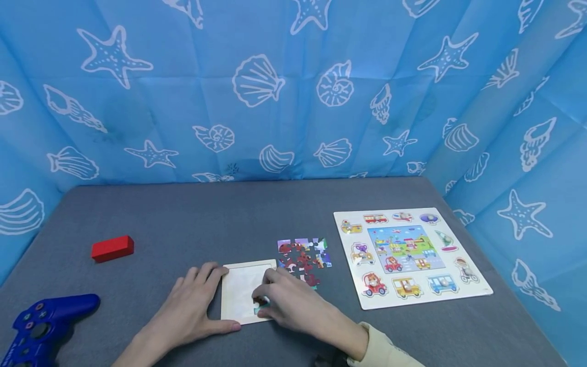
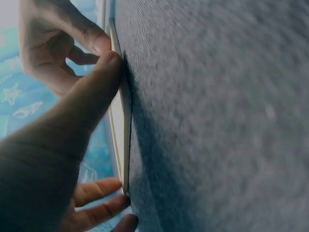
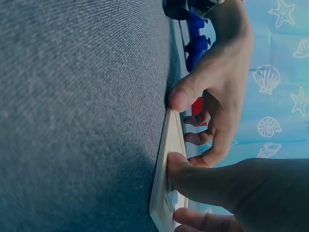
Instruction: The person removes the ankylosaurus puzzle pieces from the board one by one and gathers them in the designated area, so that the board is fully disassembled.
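A shallow, light wooden puzzle tray lies on the grey cloth. My left hand holds its left side, with the thumb at the near corner and the fingertips by the far corner. Inside the tray's lower right part, my right hand pinches a small jigsaw piece with brown and teal print, partly hidden by the fingers. In the right wrist view the right thumb and fingers reach down over the tray rim. Several loose jigsaw pieces, red and purple, lie just beyond the right hand.
A white peg puzzle board with vehicle pictures lies at the right. On the left are a red block and, nearer, a blue game controller. Blue curtain with shell prints hangs behind the grey table.
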The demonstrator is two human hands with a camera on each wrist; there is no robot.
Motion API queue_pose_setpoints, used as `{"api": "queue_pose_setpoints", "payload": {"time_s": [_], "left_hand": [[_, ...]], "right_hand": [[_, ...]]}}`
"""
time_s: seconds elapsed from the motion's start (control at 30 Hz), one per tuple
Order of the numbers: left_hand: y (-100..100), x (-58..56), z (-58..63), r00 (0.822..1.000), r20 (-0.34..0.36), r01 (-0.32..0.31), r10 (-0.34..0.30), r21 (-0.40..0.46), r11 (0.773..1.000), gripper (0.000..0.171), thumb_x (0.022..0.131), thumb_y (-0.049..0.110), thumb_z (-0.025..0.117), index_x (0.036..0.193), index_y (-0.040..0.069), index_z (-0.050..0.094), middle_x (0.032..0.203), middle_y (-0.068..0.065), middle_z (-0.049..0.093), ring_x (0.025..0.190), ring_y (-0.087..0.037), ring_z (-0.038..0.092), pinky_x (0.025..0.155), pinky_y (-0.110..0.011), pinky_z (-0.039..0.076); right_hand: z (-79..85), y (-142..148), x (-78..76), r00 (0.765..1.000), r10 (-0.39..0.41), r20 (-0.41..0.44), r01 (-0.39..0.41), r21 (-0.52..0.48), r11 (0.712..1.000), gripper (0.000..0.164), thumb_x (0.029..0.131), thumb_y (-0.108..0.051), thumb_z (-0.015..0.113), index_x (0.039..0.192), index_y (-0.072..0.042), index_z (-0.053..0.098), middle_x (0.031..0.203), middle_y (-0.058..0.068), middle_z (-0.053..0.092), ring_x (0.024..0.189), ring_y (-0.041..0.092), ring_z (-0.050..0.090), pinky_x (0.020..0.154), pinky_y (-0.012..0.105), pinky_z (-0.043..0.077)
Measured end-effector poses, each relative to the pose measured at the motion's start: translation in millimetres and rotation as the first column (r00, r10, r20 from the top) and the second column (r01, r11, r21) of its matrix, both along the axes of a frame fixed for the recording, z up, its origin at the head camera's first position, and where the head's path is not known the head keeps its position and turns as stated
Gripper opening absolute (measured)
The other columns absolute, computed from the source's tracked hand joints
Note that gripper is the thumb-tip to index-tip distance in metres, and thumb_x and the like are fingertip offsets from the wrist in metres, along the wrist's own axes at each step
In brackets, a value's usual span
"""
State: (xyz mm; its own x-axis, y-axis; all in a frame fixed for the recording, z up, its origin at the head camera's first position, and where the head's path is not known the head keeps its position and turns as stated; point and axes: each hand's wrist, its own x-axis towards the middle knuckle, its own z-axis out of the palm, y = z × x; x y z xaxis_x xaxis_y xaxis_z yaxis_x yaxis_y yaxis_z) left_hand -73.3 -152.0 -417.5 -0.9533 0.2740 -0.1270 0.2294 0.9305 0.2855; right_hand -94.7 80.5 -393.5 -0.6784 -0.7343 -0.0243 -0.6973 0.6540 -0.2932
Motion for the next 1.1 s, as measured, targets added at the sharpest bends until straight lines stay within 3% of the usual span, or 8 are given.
{"api": "queue_pose_setpoints", "payload": {"time_s": [0.17,0.4,0.67,1.1], "left_hand": [[0,-1.6,5.0,0.999,0.034,-0.008,0.007,0.058,0.998,0.108,0.061,0.079,0.081,0.143,0.014,0.057,0.144,-0.005,0.055,0.113,-0.026,0.056,0.081,-0.049,0.051],[5,-5.0,11.3,0.999,0.039,0.007,-0.008,0.020,1.000,0.107,0.057,0.076,0.085,0.139,0.011,0.061,0.142,-0.003,0.059,0.117,-0.026,0.059,0.082,-0.054,0.054],[7,-4.0,10.7,1.000,0.028,0.001,0.000,-0.011,1.000,0.109,0.055,0.078,0.084,0.139,0.012,0.061,0.142,-0.003,0.060,0.119,-0.027,0.059,0.082,-0.057,0.055],[7,-4.0,10.2,0.999,0.035,0.016,-0.015,-0.006,1.000,0.111,0.056,0.078,0.083,0.140,0.010,0.060,0.144,-0.007,0.058,0.117,-0.030,0.059,0.084,-0.057,0.055]], "right_hand": [[-0.1,-1,1.4,0.999,0.017,-0.043,-0.016,0.032,0.999,0.013,0.088,-0.029,0.081,0.099,-0.028,0.076,0.095,-0.010,0.063,0.091,0.006,0.053,0.076,0.020,0.046],[-0.5,-2,1.6,0.997,0.029,-0.069,-0.026,0.041,0.999,0.014,0.086,-0.030,0.082,0.098,-0.027,0.076,0.093,-0.010,0.064,0.089,0.006,0.053,0.080,0.021,0.046],[-0.5,0,-1.4,0.998,0.033,0.045,-0.032,-0.023,0.999,0.028,0.082,-0.032,0.087,0.106,-0.020,0.078,0.093,-0.008,0.064,0.084,0.001,0.053,0.075,0.016,0.045],[3.0,0,-5.5,0.979,-0.008,0.205,0.021,-0.059,0.998,0.035,0.075,-0.021,0.092,0.108,-0.016,0.080,0.092,-0.005,0.063,0.074,-0.003,0.049,0.068,0.013,0.044]]}}
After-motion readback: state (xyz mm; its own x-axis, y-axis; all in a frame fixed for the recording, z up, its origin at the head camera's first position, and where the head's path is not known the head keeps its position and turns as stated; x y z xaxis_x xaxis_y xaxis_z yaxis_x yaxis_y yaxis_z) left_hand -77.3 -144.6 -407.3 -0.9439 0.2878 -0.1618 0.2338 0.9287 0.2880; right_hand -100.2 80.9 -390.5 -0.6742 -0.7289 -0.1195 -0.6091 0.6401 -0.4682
